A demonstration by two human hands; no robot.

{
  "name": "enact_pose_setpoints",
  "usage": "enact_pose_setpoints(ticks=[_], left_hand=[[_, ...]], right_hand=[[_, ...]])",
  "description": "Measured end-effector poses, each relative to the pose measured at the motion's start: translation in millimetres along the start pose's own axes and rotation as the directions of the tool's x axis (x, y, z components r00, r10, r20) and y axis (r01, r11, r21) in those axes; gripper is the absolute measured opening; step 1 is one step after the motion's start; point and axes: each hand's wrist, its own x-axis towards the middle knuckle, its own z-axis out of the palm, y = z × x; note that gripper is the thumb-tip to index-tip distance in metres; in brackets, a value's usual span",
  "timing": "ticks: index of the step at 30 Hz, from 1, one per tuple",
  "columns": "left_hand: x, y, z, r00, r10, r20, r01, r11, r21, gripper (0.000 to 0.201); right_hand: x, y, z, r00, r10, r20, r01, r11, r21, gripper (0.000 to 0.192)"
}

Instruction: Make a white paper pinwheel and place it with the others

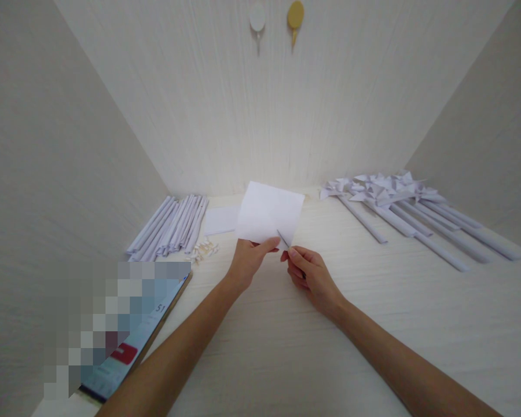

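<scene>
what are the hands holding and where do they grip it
Both hold one white paper sheet by its near edge: the left hand pinches the lower edge, the right hand pinches the lower right corner, where a fold or cut shows.

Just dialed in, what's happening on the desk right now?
A person holds a white paper sheet up over the desk, left hand gripping its lower edge, right hand pinching its bottom corner. Rolled paper sticks lie left, finished paper pinwheels right, and a tablet at near left.
</scene>
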Motion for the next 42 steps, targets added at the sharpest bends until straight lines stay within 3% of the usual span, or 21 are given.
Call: enact_pose_setpoints(ticks=[28,33,42], left_hand=[[1,-4,1.0,1.0,-0.018,0.014,0.018,0.998,-0.053,0.02],[6,-5,-3.6,0.999,0.018,-0.039,-0.021,0.997,-0.075,0.022],[6,-7,-8.7,0.994,0.08,-0.069,-0.076,0.996,0.056,0.026]], right_hand=[[0,-2,2,1.0,0.003,-0.021,-0.003,1.0,0.017,0.028],[0,-1,1,1.0,0.005,-0.03,-0.005,1.0,0.012,0.029],[-1,-1,1,0.999,0.014,-0.032,-0.014,1.0,0.001,0.027]])
